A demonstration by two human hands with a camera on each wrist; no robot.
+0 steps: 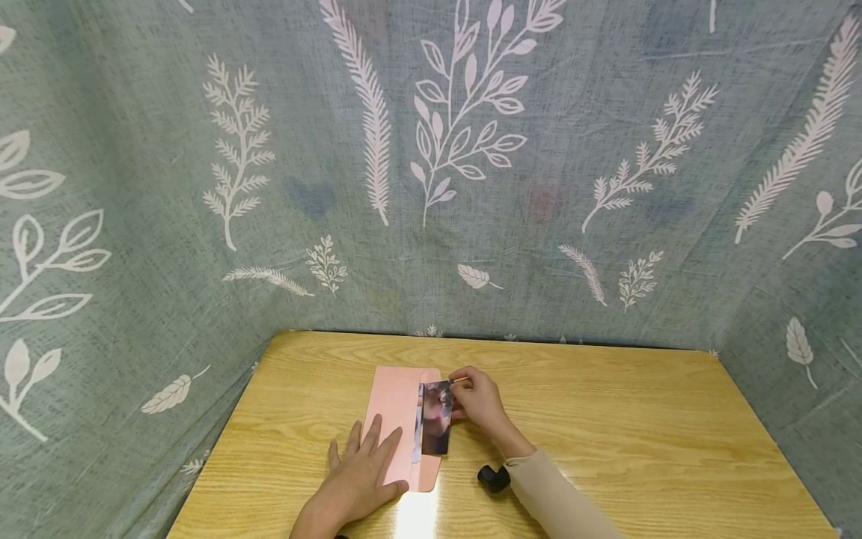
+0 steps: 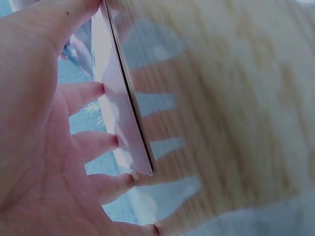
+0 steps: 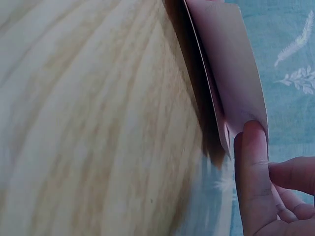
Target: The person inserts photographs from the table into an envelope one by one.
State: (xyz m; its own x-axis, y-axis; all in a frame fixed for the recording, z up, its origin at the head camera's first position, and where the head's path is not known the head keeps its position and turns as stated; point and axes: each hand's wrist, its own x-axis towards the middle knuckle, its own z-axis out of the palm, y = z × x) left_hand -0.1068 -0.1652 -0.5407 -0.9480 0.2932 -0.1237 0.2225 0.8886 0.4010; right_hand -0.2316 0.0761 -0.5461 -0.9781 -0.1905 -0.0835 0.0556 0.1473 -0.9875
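Observation:
A pink paper envelope lies on the table with its flap side to the right. My left hand rests on its lower left part, fingers straight and spread; in the left wrist view those fingers touch the envelope. With thumb and fingers, my right hand pinches the right edge of a dark, pinkish photo card, which lies over the envelope's flap. A pale bluish strip shows along the envelope's opening. In the right wrist view the card's plain back is tilted above the envelope, with my thumb against it.
The wood-grain table extends to both sides. A small black object sits by the right sleeve. Grey-green cloth with white leaf patterns hangs behind and at both sides of the table.

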